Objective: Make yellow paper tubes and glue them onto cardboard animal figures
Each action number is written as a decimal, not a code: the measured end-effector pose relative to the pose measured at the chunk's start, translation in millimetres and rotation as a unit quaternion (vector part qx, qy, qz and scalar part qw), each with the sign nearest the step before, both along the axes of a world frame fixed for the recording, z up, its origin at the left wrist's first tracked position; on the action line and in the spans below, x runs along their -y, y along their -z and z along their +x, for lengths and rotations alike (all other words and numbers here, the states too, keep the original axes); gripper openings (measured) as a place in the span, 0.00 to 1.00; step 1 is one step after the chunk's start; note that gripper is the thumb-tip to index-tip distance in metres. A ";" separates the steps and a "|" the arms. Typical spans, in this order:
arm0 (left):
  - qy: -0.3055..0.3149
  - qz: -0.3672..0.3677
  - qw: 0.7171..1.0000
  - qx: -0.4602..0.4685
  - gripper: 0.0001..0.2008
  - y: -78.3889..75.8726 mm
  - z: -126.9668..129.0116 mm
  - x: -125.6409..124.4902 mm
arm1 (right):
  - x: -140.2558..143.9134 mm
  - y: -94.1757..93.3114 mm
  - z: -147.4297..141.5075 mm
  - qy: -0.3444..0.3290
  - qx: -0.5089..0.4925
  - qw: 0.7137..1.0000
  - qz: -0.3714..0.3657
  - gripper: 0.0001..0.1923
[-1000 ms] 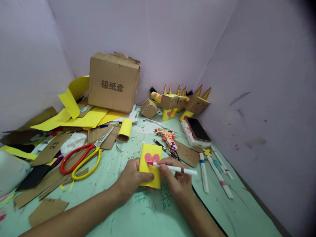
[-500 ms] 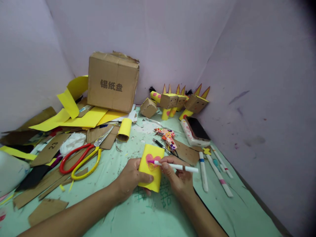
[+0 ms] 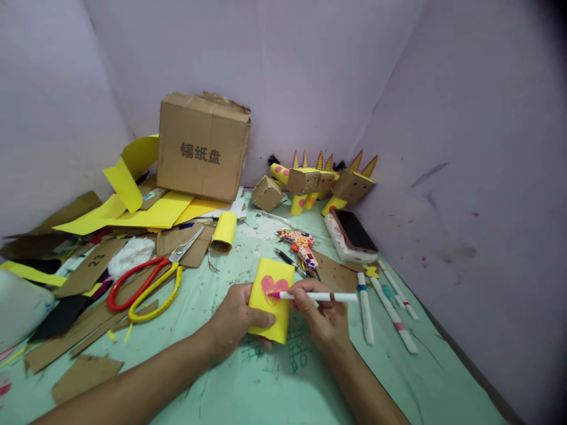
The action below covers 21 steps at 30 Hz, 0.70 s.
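Near the front middle of the pale green desk, in the head view, the left hand was wrapped around a yellow paper-covered tube, thumb pressed across its lower front, holding it up just off the surface. The right hand was closed on a white marker pen with a pink tip, lying almost level, its tip touching the pink heart drawn on the tube's upper face.

Stuff around it: red and yellow handled scissors lay to the left on brown cardboard scraps, with another yellow paper roll behind them. A brown cardboard box with printed characters sat at the back on yellow sheets. A few white marker pens lay to the right, near a phone. Little cardboard giraffe figures stood against the wall.
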State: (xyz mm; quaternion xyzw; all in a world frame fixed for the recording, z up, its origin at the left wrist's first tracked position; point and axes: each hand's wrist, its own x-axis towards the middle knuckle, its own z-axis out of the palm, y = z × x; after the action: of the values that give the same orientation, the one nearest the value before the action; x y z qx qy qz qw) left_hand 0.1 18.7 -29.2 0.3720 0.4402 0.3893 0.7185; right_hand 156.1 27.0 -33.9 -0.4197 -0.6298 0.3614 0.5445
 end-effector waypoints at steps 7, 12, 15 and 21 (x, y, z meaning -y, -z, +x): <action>-0.005 -0.003 1.000 -0.009 0.14 -3.1 0.7 1.4 | 1.6 -0.9 -1.5 0.004 -0.009 1.000 0.000 0.09; -0.003 0.000 1.000 -0.013 0.13 -2.8 0.8 1.8 | 3.5 -2.5 -3.0 -0.007 -0.031 0.999 -0.030 0.11; -0.002 -0.002 1.000 -0.011 0.14 -2.1 0.6 1.4 | 3.4 -2.1 -3.4 0.012 -0.040 0.999 -0.021 0.09; -0.007 -0.002 1.000 -0.019 0.14 -1.6 0.5 0.7 | 1.9 -0.4 -2.8 0.004 -0.041 0.999 -0.022 0.11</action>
State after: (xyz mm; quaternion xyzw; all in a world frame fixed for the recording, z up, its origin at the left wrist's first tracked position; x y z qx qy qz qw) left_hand 0.6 18.0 -27.6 0.3745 0.4571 0.3865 0.7082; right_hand 153.2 25.1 -33.5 -0.4191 -0.5970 0.3896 0.5623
